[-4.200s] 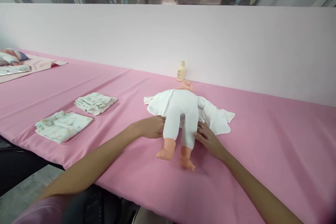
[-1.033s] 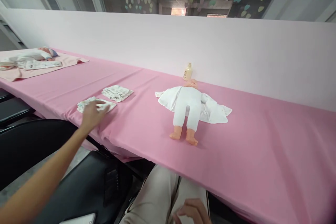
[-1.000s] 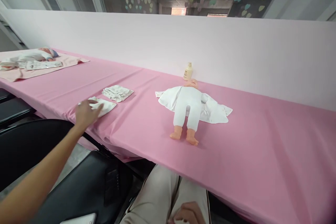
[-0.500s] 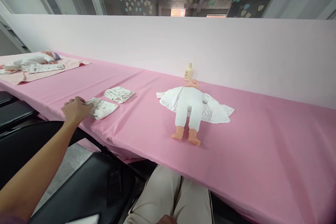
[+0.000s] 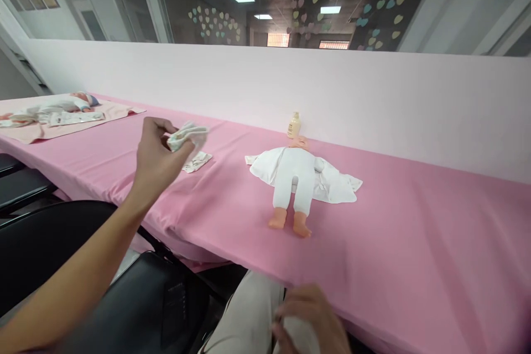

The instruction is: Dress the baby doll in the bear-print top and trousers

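Cloth (image 5: pixel 188 134), blurred and half-hidden by your left hand (image 5: pixel 160 159) clamped on it, looks pale, printed, crumpled, held up above the pink worktop (image 5: pixel 232 199); your right hand (image 5: pixel 311 318), cut off low on your lap, is blurred, can't tell grip.

L hand (image 5: pixel 155 157) lifts folded cloth (image 5: pixel 186 135) above table (image 5: pixel 415 243); doll (image 5: pixel 292 177) supine.

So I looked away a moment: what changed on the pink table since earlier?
The left hand left the doll, reached left, gripped the nearer folded cloth and lifted it off the table. The right hand dropped to the lap. The doll, bottle and other folded cloth stayed put.
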`<state>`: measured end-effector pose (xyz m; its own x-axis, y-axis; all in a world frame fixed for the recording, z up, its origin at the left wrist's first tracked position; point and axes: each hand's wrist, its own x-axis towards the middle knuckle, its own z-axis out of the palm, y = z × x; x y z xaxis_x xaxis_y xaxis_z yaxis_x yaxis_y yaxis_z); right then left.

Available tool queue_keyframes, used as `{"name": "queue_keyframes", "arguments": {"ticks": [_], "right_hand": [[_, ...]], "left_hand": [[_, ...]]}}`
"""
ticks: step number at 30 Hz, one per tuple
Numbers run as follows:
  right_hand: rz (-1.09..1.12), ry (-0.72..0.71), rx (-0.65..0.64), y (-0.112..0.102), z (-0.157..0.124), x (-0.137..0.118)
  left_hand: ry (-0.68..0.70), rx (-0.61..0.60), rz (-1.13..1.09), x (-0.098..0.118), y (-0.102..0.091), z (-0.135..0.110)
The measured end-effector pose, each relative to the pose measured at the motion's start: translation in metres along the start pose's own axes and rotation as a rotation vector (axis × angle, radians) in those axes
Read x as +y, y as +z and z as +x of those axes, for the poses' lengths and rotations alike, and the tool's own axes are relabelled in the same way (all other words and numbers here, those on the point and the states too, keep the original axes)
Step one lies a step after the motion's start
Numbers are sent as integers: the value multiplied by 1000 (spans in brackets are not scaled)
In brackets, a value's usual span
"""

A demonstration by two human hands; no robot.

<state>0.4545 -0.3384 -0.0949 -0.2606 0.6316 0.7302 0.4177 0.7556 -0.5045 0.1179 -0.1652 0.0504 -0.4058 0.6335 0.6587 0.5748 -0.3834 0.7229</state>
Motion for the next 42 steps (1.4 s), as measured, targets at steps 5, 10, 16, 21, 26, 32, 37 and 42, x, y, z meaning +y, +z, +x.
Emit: {"name": "queue_keyframes", "arguments": {"ticks": [5, 10, 16, 21, 26, 32, 37, 42], "right_hand": [[-94, 116, 92, -69, 146, -7], [82, 113, 25, -96, 225, 0], [207, 177, 59, -110, 249, 30], [364, 256, 114, -103, 258, 55], [419, 302, 132, -90, 256, 90], [295, 264, 157, -80, 255, 110], [132, 172, 315, -78, 253, 103], [109, 71, 572, -91, 251, 95]], "left_hand": [[221, -241, -283, 94, 42, -32], [384, -442, -408, 141, 73, -43], [288, -689, -729, 155, 116, -26], [287, -668, -747, 143, 154, -10], [379, -708, -671, 121, 185, -7], [381, -713, -596, 114, 195, -1], [347, -567, -603, 112, 192, 2], [362, -374, -641, 110, 187, 6]]}}
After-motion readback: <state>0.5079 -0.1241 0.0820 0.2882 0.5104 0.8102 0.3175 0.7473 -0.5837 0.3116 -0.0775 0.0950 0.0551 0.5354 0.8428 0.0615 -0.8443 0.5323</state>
